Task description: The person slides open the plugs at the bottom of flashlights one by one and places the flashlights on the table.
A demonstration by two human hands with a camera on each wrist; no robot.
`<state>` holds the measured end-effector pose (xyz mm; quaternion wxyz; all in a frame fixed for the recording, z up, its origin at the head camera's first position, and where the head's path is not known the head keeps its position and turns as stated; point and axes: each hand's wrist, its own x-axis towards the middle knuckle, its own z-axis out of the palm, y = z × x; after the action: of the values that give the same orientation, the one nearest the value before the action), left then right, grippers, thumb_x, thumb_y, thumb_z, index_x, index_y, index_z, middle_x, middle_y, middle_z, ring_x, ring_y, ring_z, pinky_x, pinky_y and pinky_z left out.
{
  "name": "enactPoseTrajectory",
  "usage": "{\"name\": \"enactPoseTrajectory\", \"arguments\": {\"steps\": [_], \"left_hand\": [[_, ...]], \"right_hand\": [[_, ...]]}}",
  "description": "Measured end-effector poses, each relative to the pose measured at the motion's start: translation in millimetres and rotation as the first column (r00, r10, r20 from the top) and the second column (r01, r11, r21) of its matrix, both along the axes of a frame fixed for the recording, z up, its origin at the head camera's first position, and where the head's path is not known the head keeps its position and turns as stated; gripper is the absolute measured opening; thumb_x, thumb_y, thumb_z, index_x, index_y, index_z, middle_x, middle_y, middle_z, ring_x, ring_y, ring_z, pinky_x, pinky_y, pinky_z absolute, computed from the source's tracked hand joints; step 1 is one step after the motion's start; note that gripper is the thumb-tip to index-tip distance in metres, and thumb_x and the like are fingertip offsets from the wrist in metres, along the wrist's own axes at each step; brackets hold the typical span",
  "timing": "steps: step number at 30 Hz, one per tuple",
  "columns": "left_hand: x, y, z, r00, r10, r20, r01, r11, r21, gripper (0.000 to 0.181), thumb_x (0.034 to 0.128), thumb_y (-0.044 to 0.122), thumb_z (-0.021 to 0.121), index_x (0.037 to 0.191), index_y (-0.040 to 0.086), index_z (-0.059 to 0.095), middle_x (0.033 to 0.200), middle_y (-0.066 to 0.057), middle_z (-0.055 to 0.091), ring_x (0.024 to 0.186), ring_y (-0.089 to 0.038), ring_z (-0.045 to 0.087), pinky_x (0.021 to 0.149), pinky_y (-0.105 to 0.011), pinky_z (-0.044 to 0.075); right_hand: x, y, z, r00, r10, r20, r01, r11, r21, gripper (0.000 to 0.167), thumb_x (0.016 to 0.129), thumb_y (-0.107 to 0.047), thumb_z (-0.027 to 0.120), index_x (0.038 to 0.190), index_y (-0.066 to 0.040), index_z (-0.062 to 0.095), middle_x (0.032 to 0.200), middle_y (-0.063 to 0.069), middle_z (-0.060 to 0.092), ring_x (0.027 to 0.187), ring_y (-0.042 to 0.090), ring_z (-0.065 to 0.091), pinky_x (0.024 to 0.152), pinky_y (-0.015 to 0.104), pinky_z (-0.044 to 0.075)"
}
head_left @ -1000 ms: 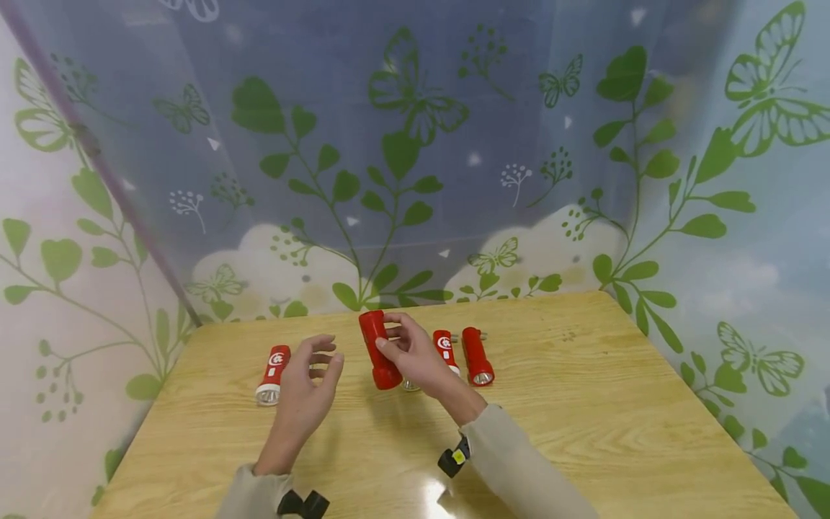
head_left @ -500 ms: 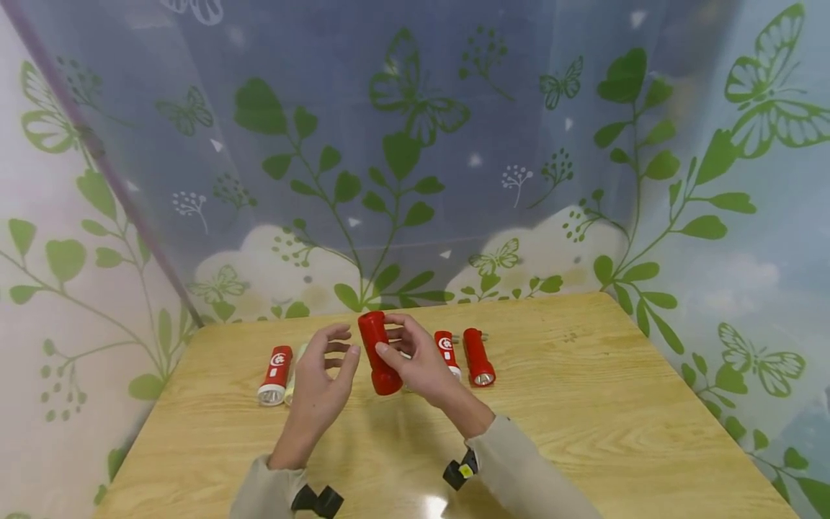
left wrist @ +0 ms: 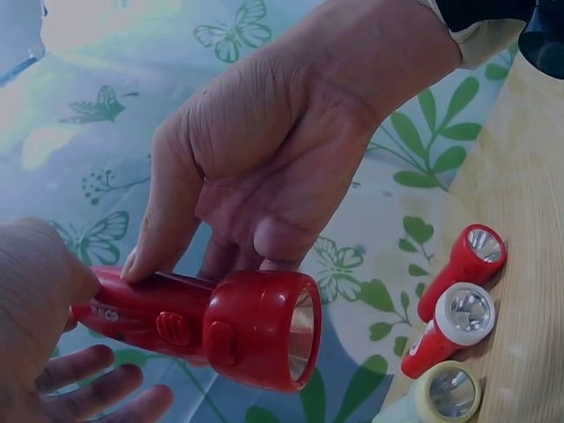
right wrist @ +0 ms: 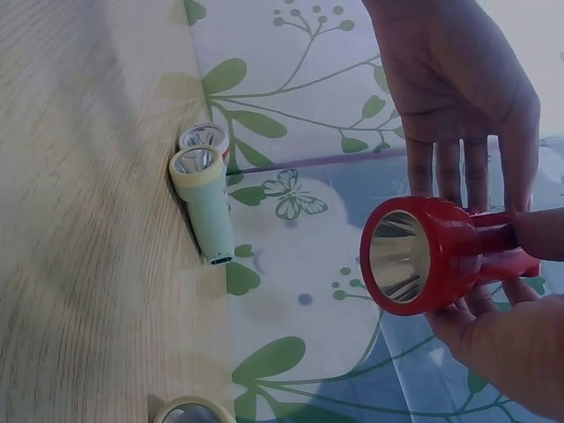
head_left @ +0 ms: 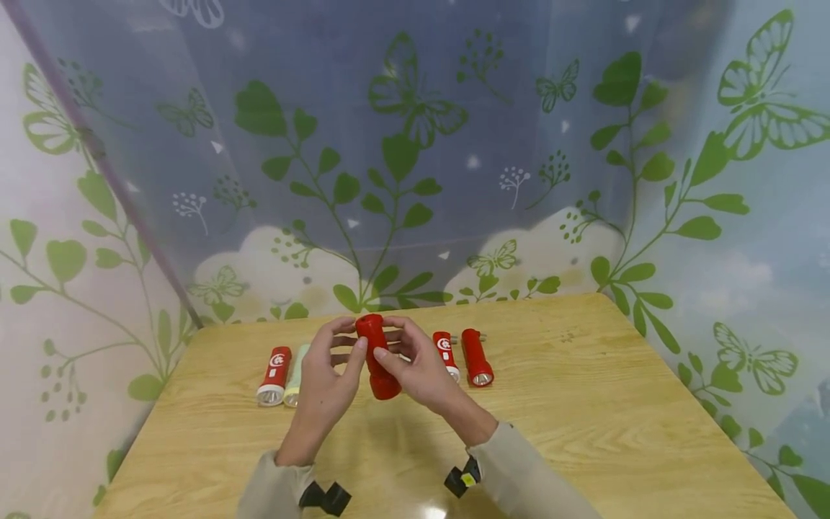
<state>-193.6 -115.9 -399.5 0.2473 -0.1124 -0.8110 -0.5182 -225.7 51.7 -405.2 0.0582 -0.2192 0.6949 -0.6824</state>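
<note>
A red flashlight (head_left: 382,378) is held up above the table between both hands. The right hand (head_left: 421,375) grips it, thumb in front and fingers behind. The left hand (head_left: 327,386) pinches its tail end with the thumb; several of its other fingers stretch out apart from it in the left wrist view. That view shows a slide switch (left wrist: 174,328) on the flashlight's body. In the right wrist view its lens (right wrist: 401,257) faces the camera. The fingertips behind the flashlight are partly hidden.
On the wooden table (head_left: 583,425), a red-and-white flashlight (head_left: 277,366) and a pale green one (head_left: 296,378) lie at left. Another red-and-white flashlight (head_left: 446,355) and a red one (head_left: 477,358) lie at right. A patterned curtain (head_left: 415,216) stands behind the table.
The left hand has moved right and taken hold of the red flashlight. The right hand has kept its grip. The pale green flashlight at left has come into view.
</note>
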Motion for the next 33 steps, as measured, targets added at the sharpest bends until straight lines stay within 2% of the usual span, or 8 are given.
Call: {"name": "enactPoseTrajectory", "arguments": {"steps": [4,11,14,26,33], "left_hand": [[-0.5,4.3,1.8,1.0,-0.008,-0.014,0.009,1.0,0.002,0.038,0.0987,0.018,0.066,0.134,0.008,0.057,0.125,-0.009,0.066,0.105,-0.023,0.068,0.082,-0.025,0.059],[-1.7,9.1,2.4,0.999,-0.029,-0.027,0.03,1.0,0.01,0.036,0.1003,0.016,0.063,0.134,0.007,0.057,0.126,-0.011,0.064,0.105,-0.024,0.067,0.079,-0.021,0.058],[-1.3,9.6,1.1,0.999,-0.03,-0.028,0.03,0.999,0.013,0.035,0.1005,0.016,0.063,0.133,0.007,0.058,0.126,-0.01,0.064,0.104,-0.024,0.067,0.077,-0.02,0.059],[0.7,7.7,-2.0,0.998,-0.028,-0.048,0.027,1.0,-0.013,0.032,0.1008,0.018,0.063,0.131,0.008,0.058,0.124,-0.009,0.065,0.102,-0.023,0.068,0.077,-0.02,0.059],[3.0,5.1,-1.8,0.999,-0.032,-0.041,0.031,0.999,-0.021,0.032,0.1014,0.018,0.062,0.131,0.008,0.058,0.125,-0.009,0.064,0.103,-0.023,0.068,0.078,-0.028,0.061]], "right_hand": [[1.9,1.7,0.5,1.0,-0.004,-0.017,0.004,1.0,0.003,0.046,0.1,-0.012,0.064,0.143,-0.013,0.049,0.131,0.022,0.063,0.112,0.031,0.065,0.091,0.047,0.059],[3.8,2.1,2.2,0.999,-0.03,-0.018,0.03,1.0,0.009,0.046,0.098,-0.011,0.065,0.142,-0.017,0.051,0.13,0.017,0.064,0.113,0.03,0.066,0.093,0.048,0.059],[5.8,1.5,1.3,0.999,-0.029,-0.025,0.03,1.0,0.009,0.046,0.098,-0.011,0.065,0.142,-0.015,0.051,0.13,0.018,0.064,0.112,0.031,0.066,0.093,0.047,0.059],[7.8,-1.0,-2.6,0.997,-0.033,-0.068,0.032,0.999,-0.017,0.04,0.096,-0.008,0.067,0.134,-0.008,0.055,0.132,0.018,0.062,0.117,0.035,0.064,0.094,0.031,0.059],[9.3,-3.1,-4.5,0.997,-0.043,-0.063,0.043,0.999,-0.014,0.04,0.096,-0.01,0.069,0.134,-0.01,0.057,0.131,0.017,0.063,0.114,0.036,0.065,0.097,0.041,0.059]]}}
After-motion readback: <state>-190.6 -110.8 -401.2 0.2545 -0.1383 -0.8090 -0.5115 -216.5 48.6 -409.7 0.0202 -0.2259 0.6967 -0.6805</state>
